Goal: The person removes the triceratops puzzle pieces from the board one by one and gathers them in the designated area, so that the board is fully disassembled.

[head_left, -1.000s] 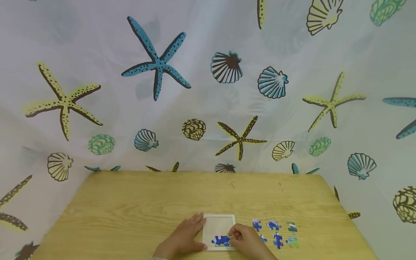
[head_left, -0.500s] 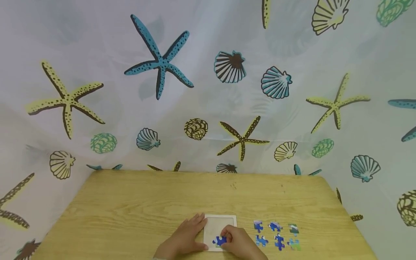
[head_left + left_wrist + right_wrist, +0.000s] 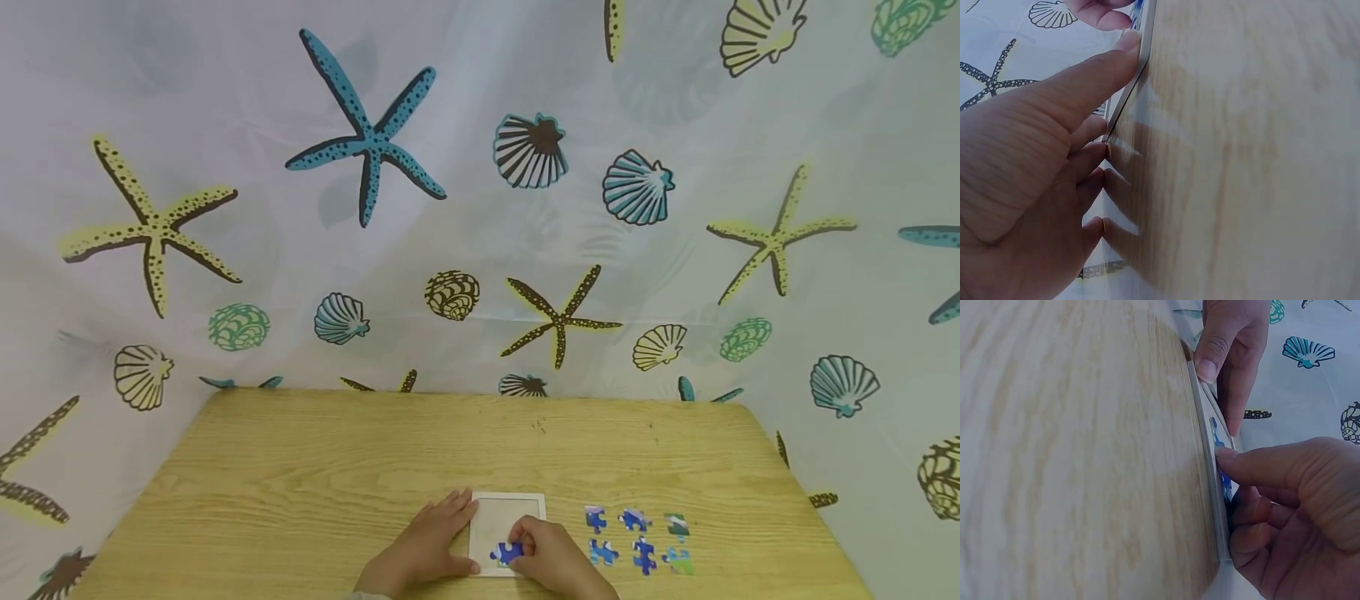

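Observation:
A white puzzle tray (image 3: pixel 542 505) lies on the table in the head view. Two or so blue puzzle pieces (image 3: pixel 506 552) sit low inside it, partly covered by my right hand. My left hand (image 3: pixel 427 542) rests along the tray's left side with fingers straight, its thumb at the lower left corner; the left wrist view shows the fingertips against the tray edge. My right hand (image 3: pixel 551 554) is over the tray's lower right, fingers curled, thumb and fingers at a puzzle piece (image 3: pixel 1225 484). The right wrist view shows the thumb down on the pieces.
Several loose puzzle pieces (image 3: pixel 643 554) lie in two rows on the wooden table (image 3: pixel 337 467), right of the tray. A white curtain (image 3: pixel 420 233) printed with shells and starfish hangs around the table's back and sides.
My right hand has shifted left within the tray, now covering the right part of the pieces there. One loose piece it hid before is uncovered. The left hand stays put.

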{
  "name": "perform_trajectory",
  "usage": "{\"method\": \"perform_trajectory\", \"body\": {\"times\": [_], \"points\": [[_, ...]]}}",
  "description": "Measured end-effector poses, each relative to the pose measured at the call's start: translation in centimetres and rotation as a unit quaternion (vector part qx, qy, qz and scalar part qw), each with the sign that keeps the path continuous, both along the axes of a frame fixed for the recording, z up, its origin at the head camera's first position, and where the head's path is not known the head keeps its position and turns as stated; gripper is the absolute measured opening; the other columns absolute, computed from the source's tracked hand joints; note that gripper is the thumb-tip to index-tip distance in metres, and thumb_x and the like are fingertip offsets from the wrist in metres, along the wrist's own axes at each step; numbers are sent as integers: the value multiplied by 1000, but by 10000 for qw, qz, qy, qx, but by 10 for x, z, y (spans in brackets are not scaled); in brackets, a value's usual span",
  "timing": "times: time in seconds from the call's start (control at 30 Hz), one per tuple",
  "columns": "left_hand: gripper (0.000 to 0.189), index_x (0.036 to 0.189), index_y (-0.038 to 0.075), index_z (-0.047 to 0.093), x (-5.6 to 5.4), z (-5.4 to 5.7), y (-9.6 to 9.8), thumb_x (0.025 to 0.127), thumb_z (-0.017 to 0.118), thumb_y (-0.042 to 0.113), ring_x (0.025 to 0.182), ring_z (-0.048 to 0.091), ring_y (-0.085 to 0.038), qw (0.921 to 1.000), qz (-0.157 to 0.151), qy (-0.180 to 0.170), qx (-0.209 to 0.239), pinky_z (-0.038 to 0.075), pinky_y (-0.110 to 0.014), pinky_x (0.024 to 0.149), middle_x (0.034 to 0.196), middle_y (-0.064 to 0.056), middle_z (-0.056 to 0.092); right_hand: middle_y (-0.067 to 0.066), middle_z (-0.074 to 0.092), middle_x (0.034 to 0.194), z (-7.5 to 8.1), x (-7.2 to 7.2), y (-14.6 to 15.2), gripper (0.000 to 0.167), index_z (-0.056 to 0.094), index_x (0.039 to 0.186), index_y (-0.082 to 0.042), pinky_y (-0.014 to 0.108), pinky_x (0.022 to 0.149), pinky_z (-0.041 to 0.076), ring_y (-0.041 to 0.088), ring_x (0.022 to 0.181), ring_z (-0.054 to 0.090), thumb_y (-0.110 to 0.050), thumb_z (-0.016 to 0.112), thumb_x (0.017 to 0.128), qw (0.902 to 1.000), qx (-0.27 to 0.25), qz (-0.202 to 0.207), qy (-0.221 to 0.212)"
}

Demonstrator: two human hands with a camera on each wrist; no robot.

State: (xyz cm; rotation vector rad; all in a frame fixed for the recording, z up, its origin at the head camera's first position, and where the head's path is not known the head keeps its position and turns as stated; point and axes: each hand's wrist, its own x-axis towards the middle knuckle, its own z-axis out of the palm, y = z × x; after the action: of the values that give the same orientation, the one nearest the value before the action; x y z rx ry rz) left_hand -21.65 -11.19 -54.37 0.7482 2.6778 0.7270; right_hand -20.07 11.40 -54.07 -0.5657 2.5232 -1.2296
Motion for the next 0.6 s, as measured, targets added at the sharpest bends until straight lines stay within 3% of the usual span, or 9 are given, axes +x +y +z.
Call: {"method": "perform_trajectory", "body": {"times": [0.6], "points": [[87, 144, 3, 38, 0, 0, 0, 77, 72, 47, 141, 22, -36, 10000, -10, -21, 22, 17, -59, 109, 153, -15, 28, -3, 45, 78, -8, 0, 1, 23, 54, 90, -11, 22, 61, 37, 6, 68, 40, -1, 71, 78, 9987, 159, 13, 484]]}}
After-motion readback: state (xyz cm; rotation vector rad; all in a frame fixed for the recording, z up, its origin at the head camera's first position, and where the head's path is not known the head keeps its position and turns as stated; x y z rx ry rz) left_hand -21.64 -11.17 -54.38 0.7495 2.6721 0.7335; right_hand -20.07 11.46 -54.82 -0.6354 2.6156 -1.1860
